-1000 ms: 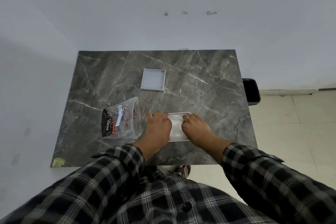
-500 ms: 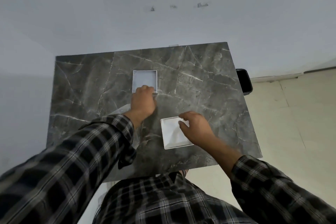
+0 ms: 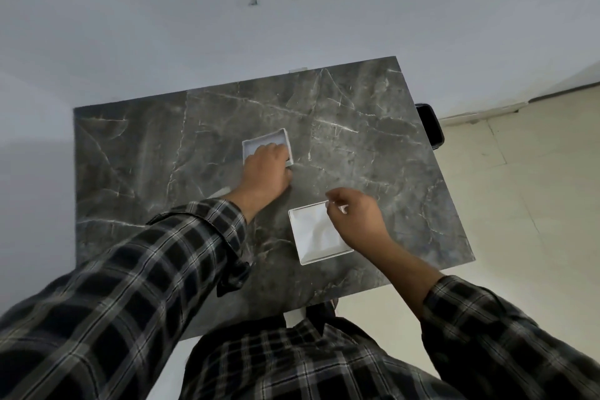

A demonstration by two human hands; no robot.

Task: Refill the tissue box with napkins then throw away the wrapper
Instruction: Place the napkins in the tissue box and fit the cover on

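Square white lid (image 3: 267, 140) under left hand (image 3: 267, 169)

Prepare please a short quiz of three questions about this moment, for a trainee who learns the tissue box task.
1. True or false: the left hand is on the square lid at the middle of the table.
2. What fills the open box near the person? A) white napkins B) coins C) nothing
3. Fill in: the right hand is over the box's far ____ corner.

Key: 1 true; 2 A; 3 right. The black bin stands beside the table's right edge.
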